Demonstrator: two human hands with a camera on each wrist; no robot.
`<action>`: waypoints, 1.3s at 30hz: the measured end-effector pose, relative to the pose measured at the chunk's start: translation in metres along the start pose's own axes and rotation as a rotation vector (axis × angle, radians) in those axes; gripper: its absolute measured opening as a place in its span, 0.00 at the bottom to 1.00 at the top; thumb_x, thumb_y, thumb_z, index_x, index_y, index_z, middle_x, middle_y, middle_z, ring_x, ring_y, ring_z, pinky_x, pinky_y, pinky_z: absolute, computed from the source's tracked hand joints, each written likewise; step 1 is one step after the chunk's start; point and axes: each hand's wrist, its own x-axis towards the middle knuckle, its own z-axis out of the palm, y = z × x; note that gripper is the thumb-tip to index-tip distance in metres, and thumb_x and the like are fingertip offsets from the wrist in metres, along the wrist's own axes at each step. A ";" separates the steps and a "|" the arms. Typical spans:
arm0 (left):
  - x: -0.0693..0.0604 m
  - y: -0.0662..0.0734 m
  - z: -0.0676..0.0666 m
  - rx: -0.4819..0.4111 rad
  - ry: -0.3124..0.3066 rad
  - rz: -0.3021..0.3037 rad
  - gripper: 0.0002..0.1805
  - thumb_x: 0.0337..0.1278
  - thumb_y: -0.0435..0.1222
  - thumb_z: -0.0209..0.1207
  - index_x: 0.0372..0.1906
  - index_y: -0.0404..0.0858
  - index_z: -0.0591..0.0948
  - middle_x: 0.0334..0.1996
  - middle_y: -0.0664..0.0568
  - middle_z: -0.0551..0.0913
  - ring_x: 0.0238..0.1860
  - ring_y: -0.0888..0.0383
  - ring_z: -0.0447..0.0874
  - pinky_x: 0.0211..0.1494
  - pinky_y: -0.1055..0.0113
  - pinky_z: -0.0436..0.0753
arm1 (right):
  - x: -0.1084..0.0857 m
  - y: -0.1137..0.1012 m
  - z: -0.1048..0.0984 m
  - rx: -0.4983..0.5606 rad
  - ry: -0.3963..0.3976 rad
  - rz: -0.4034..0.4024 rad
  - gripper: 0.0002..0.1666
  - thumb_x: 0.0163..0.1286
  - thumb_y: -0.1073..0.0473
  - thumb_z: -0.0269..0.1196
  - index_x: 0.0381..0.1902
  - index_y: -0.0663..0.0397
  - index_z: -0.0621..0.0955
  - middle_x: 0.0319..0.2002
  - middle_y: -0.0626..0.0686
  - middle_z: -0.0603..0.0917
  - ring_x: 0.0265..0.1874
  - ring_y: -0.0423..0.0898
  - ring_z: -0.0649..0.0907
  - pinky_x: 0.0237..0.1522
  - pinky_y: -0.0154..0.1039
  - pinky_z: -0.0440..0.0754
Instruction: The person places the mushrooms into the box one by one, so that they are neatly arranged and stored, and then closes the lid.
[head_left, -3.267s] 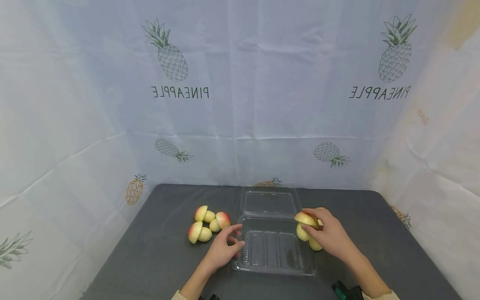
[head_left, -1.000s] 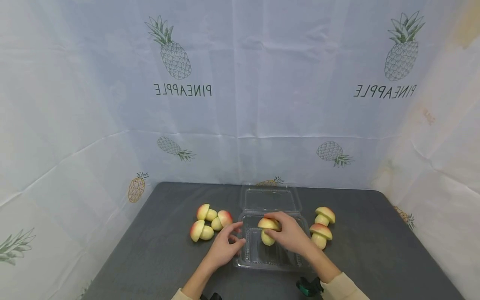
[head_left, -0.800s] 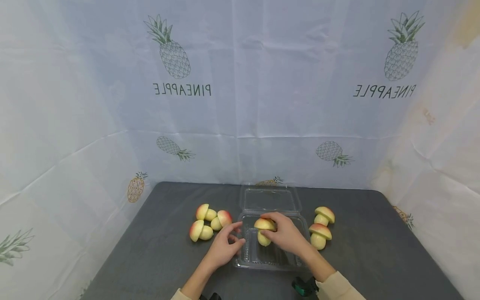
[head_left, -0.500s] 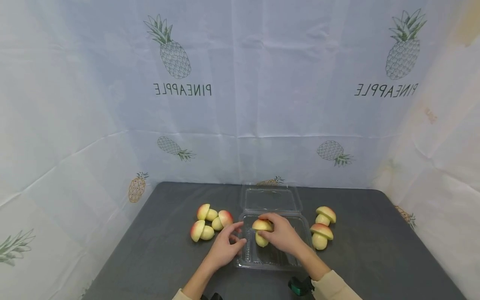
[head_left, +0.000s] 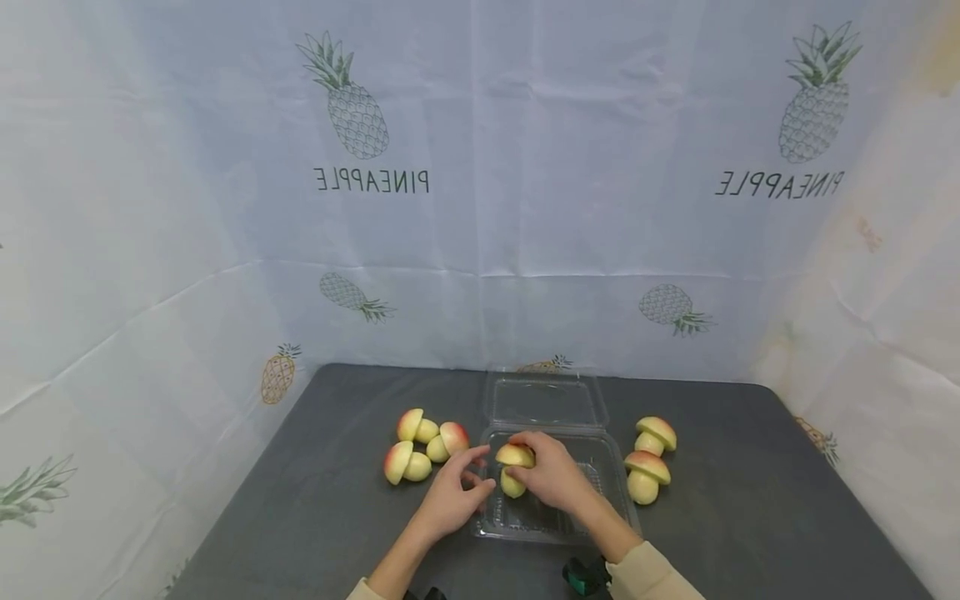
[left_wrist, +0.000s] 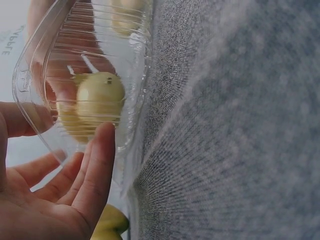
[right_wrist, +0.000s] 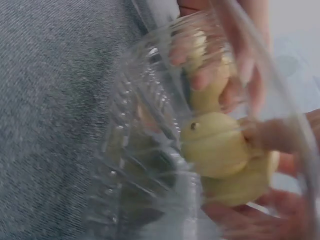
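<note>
In the head view my right hand [head_left: 551, 475] grips a yellow mushroom with a red-tinged cap [head_left: 514, 455], low inside the left part of a clear plastic clamshell container [head_left: 555, 537]. The right wrist view shows its round stem [right_wrist: 215, 145] through the plastic, blurred. At the container's left side, my left hand [head_left: 450, 496] has its thumb over the rim and its fingers [left_wrist: 100, 165] against the outer wall. To the left lie three similar mushrooms [head_left: 407, 462]; to the right lie two more, a front one [head_left: 647, 477] and a back one [head_left: 656, 435].
The container's lid [head_left: 547, 402] lies folded back behind its base. Everything stands on a dark grey tabletop [head_left: 337, 533]. White cloth printed with pineapples [head_left: 480, 208] encloses the table's back and sides.
My right hand has carried one mushroom from the right-hand group leftward and down into the container. My left hand stays at the container's left side.
</note>
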 end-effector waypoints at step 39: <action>0.000 -0.002 0.001 0.004 0.009 -0.002 0.30 0.65 0.34 0.64 0.69 0.30 0.72 0.53 0.38 0.74 0.30 0.60 0.83 0.28 0.66 0.85 | -0.021 -0.012 -0.030 -0.061 0.029 0.040 0.22 0.68 0.57 0.70 0.58 0.56 0.82 0.56 0.56 0.82 0.53 0.58 0.83 0.43 0.50 0.85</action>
